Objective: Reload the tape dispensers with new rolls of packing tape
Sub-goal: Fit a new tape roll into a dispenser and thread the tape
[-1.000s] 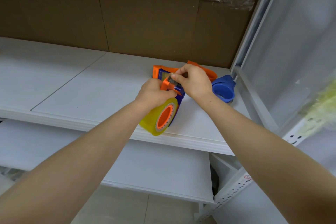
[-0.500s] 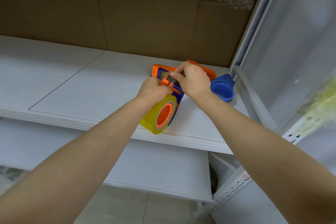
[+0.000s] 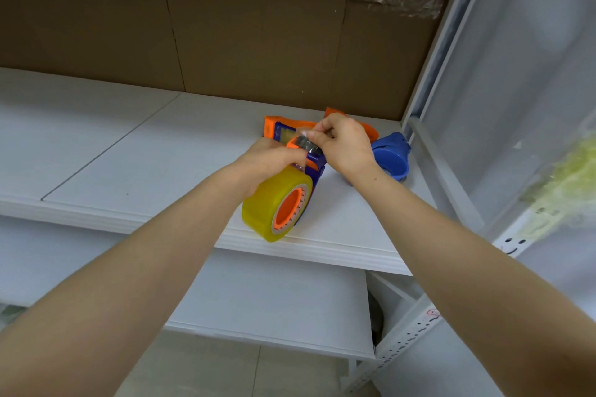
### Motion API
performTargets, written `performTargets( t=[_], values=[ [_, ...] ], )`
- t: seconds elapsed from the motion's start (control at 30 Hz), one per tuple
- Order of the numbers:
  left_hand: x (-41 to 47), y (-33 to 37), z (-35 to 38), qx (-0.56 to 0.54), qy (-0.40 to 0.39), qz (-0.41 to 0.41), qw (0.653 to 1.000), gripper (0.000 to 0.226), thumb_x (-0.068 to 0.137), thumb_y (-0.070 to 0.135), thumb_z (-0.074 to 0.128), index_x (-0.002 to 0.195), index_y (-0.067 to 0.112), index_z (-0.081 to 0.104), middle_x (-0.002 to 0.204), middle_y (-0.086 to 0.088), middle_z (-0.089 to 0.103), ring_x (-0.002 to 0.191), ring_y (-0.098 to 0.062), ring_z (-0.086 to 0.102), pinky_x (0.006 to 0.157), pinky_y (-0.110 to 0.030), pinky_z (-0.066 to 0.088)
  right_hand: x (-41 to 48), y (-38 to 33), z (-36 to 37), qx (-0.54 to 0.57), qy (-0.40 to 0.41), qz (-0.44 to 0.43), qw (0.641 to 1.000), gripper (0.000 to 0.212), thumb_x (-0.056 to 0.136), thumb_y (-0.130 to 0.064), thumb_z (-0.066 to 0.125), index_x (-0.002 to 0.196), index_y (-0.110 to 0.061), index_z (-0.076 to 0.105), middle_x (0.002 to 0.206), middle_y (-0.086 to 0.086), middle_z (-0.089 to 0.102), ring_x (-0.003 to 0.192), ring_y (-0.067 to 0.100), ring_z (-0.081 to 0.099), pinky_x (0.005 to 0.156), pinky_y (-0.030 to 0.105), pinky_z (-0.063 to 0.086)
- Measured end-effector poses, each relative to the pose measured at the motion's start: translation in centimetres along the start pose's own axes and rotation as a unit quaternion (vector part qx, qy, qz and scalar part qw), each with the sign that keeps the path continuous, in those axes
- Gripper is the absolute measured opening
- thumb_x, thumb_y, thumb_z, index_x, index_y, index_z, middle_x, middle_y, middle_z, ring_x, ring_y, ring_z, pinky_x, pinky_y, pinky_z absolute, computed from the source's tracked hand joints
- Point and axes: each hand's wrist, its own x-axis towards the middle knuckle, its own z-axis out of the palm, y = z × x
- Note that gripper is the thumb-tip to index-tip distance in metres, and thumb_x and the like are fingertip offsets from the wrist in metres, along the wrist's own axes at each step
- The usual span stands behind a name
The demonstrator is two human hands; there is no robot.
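Observation:
An orange and blue tape dispenser [image 3: 314, 164] lies on the white shelf [image 3: 145, 151] with a yellowish roll of packing tape [image 3: 274, 206] on its orange hub, near the shelf's front edge. My left hand [image 3: 269, 159] grips the dispenser just above the roll. My right hand [image 3: 343, 142] pinches the tape end at the dispenser's orange cutter head [image 3: 303, 143]. Behind both hands lies a second orange and blue dispenser [image 3: 283, 129], partly hidden. A blue dispenser [image 3: 392, 155] with nothing on it sits to the right.
Brown cardboard [image 3: 225, 35] lines the back of the shelf. A white metal upright [image 3: 432, 51] and a slanted brace [image 3: 442, 171] close off the right side. A lower white shelf [image 3: 274, 300] lies beneath, with floor tiles below.
My right hand's fingers have shifted slightly at the cutter head, with the tape end between them. The left hand and the roll have stayed in place.

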Motion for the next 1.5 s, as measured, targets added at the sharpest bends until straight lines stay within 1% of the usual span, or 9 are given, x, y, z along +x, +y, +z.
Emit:
performTargets(
  t=[0.1, 0.3, 0.53, 0.8, 0.93, 1.1, 1.23, 1.33, 1.5],
  values=[
    [-0.3, -0.1, -1.3, 0.011, -0.048, -0.018, 0.999, 0.024, 0.078, 0.012, 0.062, 0.101, 0.016, 0.063, 0.096, -0.007, 0.068, 0.084, -0.020, 0.064, 0.069, -0.029, 0.051, 0.0, 0.2, 0.1, 0.005, 0.010, 0.006, 1.000, 0.021, 0.092, -0.030, 0.056, 0.099, -0.011, 0.059, 0.101, 0.006, 0.066, 0.094, 0.019, 0.062, 0.077, 0.036, 0.055],
    [-0.9, -1.6, -1.6, -0.033, -0.085, -0.071, 0.993, 0.043, 0.083, 0.024, 0.062, 0.124, 0.015, 0.054, 0.114, -0.011, 0.065, 0.101, -0.027, 0.062, 0.083, -0.037, 0.052, 0.5, 1.2, 0.6, 0.007, 0.043, 0.024, 0.999, 0.021, 0.093, -0.026, 0.055, 0.099, -0.007, 0.058, 0.102, 0.009, 0.066, 0.092, 0.021, 0.064, 0.077, 0.034, 0.054],
    [-0.8, -2.9, -0.1, -0.132, 0.011, -0.067, 0.989, 0.067, 0.073, 0.037, 0.076, 0.127, 0.010, 0.047, 0.115, -0.009, 0.064, 0.096, -0.026, 0.063, 0.072, -0.035, 0.054, 1.2, 2.1, 1.0, 0.005, 0.080, 0.039, 0.996, 0.022, 0.096, -0.025, 0.049, 0.107, -0.006, 0.053, 0.099, 0.010, 0.065, 0.086, 0.019, 0.062, 0.064, 0.029, 0.048],
    [-1.0, -3.0, 0.9, -0.135, 0.074, -0.043, 0.987, 0.053, 0.076, 0.048, 0.070, 0.105, 0.014, 0.041, 0.089, -0.003, 0.060, 0.075, -0.015, 0.058, 0.067, -0.030, 0.049, 1.8, 2.5, 0.4, 0.019, 0.102, 0.057, 0.993, 0.023, 0.096, -0.026, 0.049, 0.107, -0.006, 0.055, 0.102, 0.011, 0.065, 0.080, 0.014, 0.053, 0.058, 0.024, 0.041],
    [-1.0, -3.1, 0.5, -0.166, 0.026, -0.056, 0.984, 0.049, 0.080, 0.036, 0.067, 0.121, 0.016, 0.048, 0.114, -0.010, 0.062, 0.093, -0.024, 0.060, 0.083, -0.038, 0.052, 1.8, 2.8, 0.2, 0.033, 0.103, 0.066, 0.992, 0.024, 0.096, -0.027, 0.049, 0.108, -0.007, 0.054, 0.103, 0.009, 0.064, 0.084, 0.013, 0.055, 0.056, 0.024, 0.044],
    [-1.2, -3.0, 1.0, -0.179, 0.055, -0.025, 0.982, 0.038, 0.084, 0.032, 0.067, 0.107, 0.017, 0.041, 0.092, 0.000, 0.054, 0.084, -0.017, 0.055, 0.079, -0.036, 0.046, 1.7, 2.9, 0.2, -0.013, 0.118, 0.064, 0.991, 0.021, 0.096, -0.029, 0.049, 0.106, -0.011, 0.054, 0.099, 0.007, 0.065, 0.090, 0.022, 0.062, 0.074, 0.041, 0.054],
    [-1.4, -3.1, 1.4, -0.178, 0.081, -0.003, 0.981, 0.035, 0.085, 0.034, 0.065, 0.100, 0.017, 0.038, 0.079, 0.005, 0.048, 0.072, -0.011, 0.050, 0.079, -0.032, 0.043, 1.9, 3.1, 0.2, 0.013, 0.133, 0.069, 0.989, 0.023, 0.096, -0.030, 0.049, 0.107, -0.011, 0.054, 0.101, 0.006, 0.065, 0.088, 0.018, 0.060, 0.067, 0.035, 0.050],
    [-1.4, -3.2, 1.5, -0.163, 0.104, 0.007, 0.981, 0.036, 0.082, 0.039, 0.067, 0.091, 0.015, 0.042, 0.079, 0.003, 0.052, 0.069, -0.008, 0.051, 0.070, -0.029, 0.045, 2.6, 2.4, -0.7, -0.007, 0.157, 0.052, 0.986, 0.025, 0.096, -0.031, 0.047, 0.109, -0.011, 0.053, 0.101, 0.006, 0.065, 0.089, 0.022, 0.062, 0.071, 0.040, 0.052],
    [-0.9, -3.2, 1.9, -0.135, 0.118, 0.024, 0.983, 0.035, 0.078, 0.048, 0.068, 0.072, 0.018, 0.050, 0.076, 0.002, 0.061, 0.070, -0.012, 0.059, 0.064, -0.025, 0.048, 3.5, 2.5, -1.4, -0.016, 0.119, 0.081, 0.989, 0.024, 0.096, -0.026, 0.046, 0.112, -0.010, 0.054, 0.099, 0.002, 0.061, 0.085, 0.020, 0.057, 0.065, 0.033, 0.044]
  ],
)
